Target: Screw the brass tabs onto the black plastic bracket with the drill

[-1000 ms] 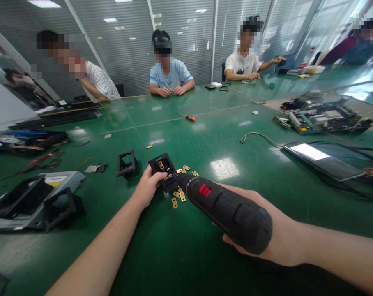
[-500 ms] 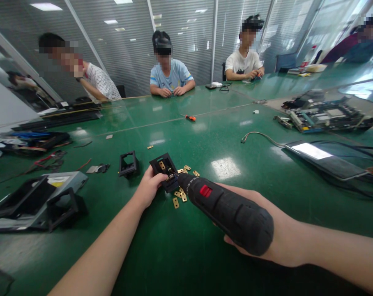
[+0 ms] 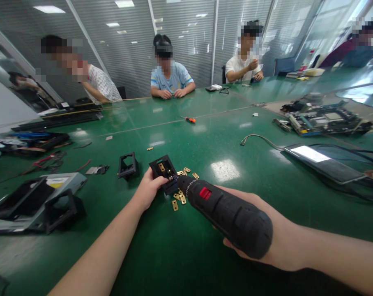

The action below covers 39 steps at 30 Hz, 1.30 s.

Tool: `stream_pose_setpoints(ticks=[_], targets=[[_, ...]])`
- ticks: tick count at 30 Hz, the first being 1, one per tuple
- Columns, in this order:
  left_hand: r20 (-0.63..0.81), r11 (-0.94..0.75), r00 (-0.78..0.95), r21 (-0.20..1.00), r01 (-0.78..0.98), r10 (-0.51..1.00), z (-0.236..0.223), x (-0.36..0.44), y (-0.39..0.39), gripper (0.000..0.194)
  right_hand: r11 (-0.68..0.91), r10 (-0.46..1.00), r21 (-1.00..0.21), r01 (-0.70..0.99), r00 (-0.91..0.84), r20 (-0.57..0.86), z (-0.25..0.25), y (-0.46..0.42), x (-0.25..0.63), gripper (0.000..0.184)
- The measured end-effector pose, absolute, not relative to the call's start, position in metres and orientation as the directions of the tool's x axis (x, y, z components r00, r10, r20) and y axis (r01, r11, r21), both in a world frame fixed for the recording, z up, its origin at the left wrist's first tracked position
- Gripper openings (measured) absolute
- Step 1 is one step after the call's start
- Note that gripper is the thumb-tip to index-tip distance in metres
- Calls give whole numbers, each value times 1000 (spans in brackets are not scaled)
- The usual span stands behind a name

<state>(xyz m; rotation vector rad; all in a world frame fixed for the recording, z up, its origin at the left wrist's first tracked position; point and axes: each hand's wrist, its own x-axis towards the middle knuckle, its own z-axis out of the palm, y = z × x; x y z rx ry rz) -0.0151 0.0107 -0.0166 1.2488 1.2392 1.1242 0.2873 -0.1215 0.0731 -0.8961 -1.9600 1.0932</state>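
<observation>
My left hand (image 3: 150, 187) is closed on a black plastic housing (image 3: 171, 190), its thumb over the near side. Inside the housing sits a brass plate (image 3: 161, 167) with small metal parts beside it. My right hand (image 3: 251, 201) grips a black cordless drill (image 3: 226, 213) with a red switch on top. The drill's nose points into the housing; whether its tip touches a screw is hidden. Loose brass plates (image 3: 175, 205) lie around the housing on the green table (image 3: 205, 255).
Another black frame (image 3: 127, 166) stands to the left, near a metal case (image 3: 66, 183). An orange screwdriver (image 3: 190, 119) lies farther back. Circuit boards (image 3: 328, 119) and a flat device with cables (image 3: 325, 164) are on the right. Several people sit across the table.
My hands, the housing and the drill hold nearly the same place, with a slight shift of the view. Across the table, the person in white has raised a hand.
</observation>
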Motion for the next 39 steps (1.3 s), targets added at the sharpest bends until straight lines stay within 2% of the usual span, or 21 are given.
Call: stream_pose_setpoints(ticks=[8, 15, 20, 25, 30, 35, 39], targets=[[-24, 21, 41, 997, 71, 999, -18, -17, 11, 47, 339, 844, -909, 243, -505, 180, 55, -127, 297, 90], [-30, 28, 31, 998, 57, 999, -15, -14, 11, 46, 326, 835, -919, 222, -524, 169, 70, -122, 288, 86], [-34, 32, 36, 998, 59, 999, -14, -13, 10, 46, 285, 816, -950, 127, -553, 171, 78, -120, 281, 74], [-26, 25, 27, 999, 45, 999, -13, -12, 9, 47, 274, 827, -949, 154, -542, 151, 79, -121, 281, 80], [-29, 27, 46, 998, 62, 999, -14, -13, 10, 46, 214, 830, -974, 75, -540, 141, 80, -122, 278, 78], [-40, 39, 25, 998, 46, 999, -14, -13, 10, 46, 217, 835, -971, 104, -535, 129, 82, -122, 277, 71], [-42, 41, 31, 998, 51, 999, -14, -13, 10, 46, 224, 833, -970, 96, -536, 139, 81, -122, 279, 72]])
